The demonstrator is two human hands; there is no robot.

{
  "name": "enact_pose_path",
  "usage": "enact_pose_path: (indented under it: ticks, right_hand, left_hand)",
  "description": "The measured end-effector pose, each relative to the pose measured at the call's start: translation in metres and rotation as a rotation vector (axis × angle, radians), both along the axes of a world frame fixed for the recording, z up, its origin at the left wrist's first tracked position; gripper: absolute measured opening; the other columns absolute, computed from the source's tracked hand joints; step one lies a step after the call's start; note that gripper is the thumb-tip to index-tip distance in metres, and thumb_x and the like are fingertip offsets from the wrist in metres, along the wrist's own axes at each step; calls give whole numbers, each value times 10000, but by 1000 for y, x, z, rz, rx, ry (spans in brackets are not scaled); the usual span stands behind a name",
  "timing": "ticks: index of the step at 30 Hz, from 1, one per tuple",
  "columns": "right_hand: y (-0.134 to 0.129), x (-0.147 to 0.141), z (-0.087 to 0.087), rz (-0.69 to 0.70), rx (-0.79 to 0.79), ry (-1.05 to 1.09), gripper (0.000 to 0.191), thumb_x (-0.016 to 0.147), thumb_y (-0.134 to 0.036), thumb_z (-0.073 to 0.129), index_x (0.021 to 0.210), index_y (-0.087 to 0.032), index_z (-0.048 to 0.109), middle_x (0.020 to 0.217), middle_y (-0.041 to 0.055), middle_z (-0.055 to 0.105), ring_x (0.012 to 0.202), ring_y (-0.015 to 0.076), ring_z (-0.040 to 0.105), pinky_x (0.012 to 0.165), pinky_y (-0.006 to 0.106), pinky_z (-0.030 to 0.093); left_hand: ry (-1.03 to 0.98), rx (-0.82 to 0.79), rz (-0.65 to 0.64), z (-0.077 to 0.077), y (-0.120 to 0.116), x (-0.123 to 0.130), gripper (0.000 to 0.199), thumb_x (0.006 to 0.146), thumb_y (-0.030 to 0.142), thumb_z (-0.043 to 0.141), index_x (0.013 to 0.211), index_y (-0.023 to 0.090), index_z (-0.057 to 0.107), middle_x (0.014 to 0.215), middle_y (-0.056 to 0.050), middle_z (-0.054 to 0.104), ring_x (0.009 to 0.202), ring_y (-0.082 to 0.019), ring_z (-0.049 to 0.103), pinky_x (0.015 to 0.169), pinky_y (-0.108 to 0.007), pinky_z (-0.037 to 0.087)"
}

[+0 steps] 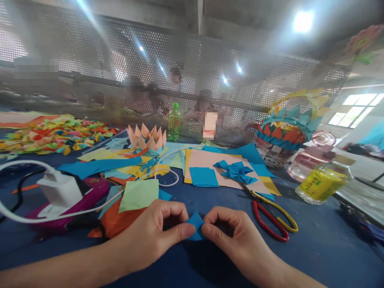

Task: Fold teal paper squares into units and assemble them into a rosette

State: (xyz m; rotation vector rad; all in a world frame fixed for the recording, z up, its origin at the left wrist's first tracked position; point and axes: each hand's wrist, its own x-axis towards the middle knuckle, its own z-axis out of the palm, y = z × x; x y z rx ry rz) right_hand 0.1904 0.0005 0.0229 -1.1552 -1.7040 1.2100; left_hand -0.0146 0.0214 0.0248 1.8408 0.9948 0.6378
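Note:
Both hands pinch a small folded piece of blue paper point(196, 226) just above the table, close in front of me. My left hand point(163, 228) grips its left edge between thumb and fingers. On the opposite edge, my right hand point(231, 228) holds it the same way. Beyond them lie a stack of blue paper squares point(204, 177) and several folded blue paper pieces point(238, 172), both on pink sheets point(216, 158). Scissors point(271, 218) with one red and one yellow handle rest right of my right hand. A pale green paper square point(139, 195) lies beyond my left hand.
At left, a white charger point(60, 190) with its cable sits in a purple power strip point(93, 192). Farther back are a heap of folded papers point(54, 134), a peach paper ring point(147, 138) and a green bottle point(175, 124). A paper basket point(276, 148) and bottles point(324, 182) stand right.

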Motion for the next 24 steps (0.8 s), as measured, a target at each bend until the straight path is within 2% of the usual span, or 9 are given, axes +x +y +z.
enact_pose_path:
  ticks: [5,10,16,24]
  right_hand:
    - [-5,-1,6,45,36,2,205,805,-287,651,655,-156,602,627,-23,537,619,111,459,593,217,357]
    - [-3,0,7,8,52,-61,232,843,-314,618,675,-162,567,597,-35,497,587,105,434,562,215,344]
    - [0,1,5,31,79,-96,258,878,-334,587,687,-170,532,596,-47,460,575,97,392,546,214,317]
    - [7,5,4,-3,117,-95,257,874,-345,602,694,-168,552,602,-48,465,587,103,403,568,221,325]
  left_hand:
    - [-33,66,-84,7,-4,-1,295,807,273,588,614,200,376,606,64,357,590,-118,331,540,-249,261]
    - [0,17,-6,5,3,0,360,821,360,608,602,205,368,558,74,338,550,-111,302,514,-252,238]
    - [50,103,-17,3,4,0,398,866,434,563,624,210,339,580,75,293,560,-114,280,511,-255,218]
    - [156,166,31,6,3,-1,465,929,500,476,596,206,339,552,66,342,533,-110,307,496,-253,232]
